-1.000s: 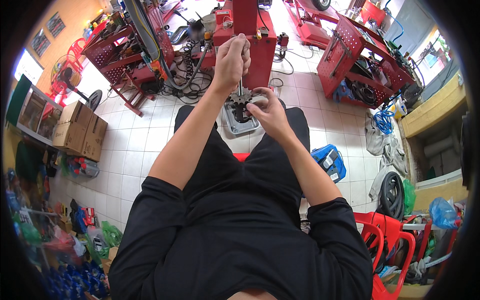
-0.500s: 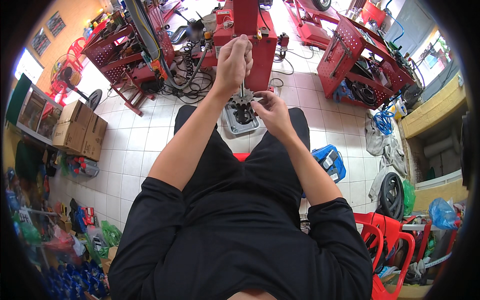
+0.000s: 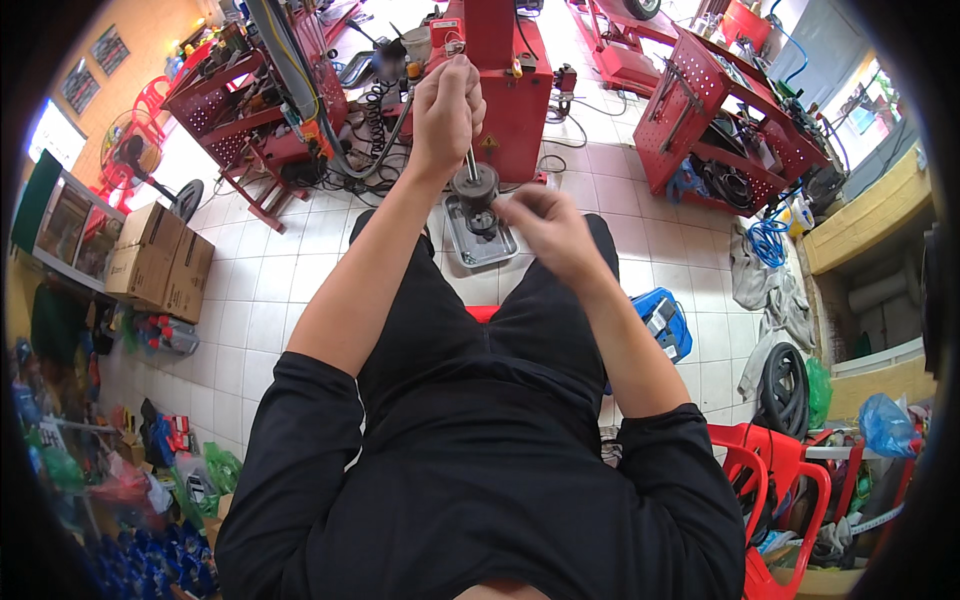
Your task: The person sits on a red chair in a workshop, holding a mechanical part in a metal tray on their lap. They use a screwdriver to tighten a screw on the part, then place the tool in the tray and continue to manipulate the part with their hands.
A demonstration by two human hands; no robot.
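Observation:
My left hand (image 3: 448, 112) is closed in a fist around the top of a slim metal rod (image 3: 471, 160). Low on the rod sits a round, dark metal gear (image 3: 476, 184), its teeth smeared by motion. Beneath the gear, more of the dark metal part (image 3: 483, 219) shows over a grey metal tray (image 3: 478, 256). My right hand (image 3: 552, 232) is at the gear's right edge, fingers slightly blurred and stretched toward it, gripping nothing I can see. Whether its fingertips touch the gear I cannot tell.
A red machine column (image 3: 490, 90) stands just ahead, with hoses and cables at its left. Red tool carts (image 3: 700, 130) stand to either side. A blue case (image 3: 660, 325) lies by my right leg. Cardboard boxes (image 3: 160, 258) are at the left, a red chair (image 3: 770, 470) at the lower right.
The gear's teeth, sharp before, are now smeared, as if it is turning. My left hand has shifted slightly left with the rod. My right hand has drawn back a little toward me.

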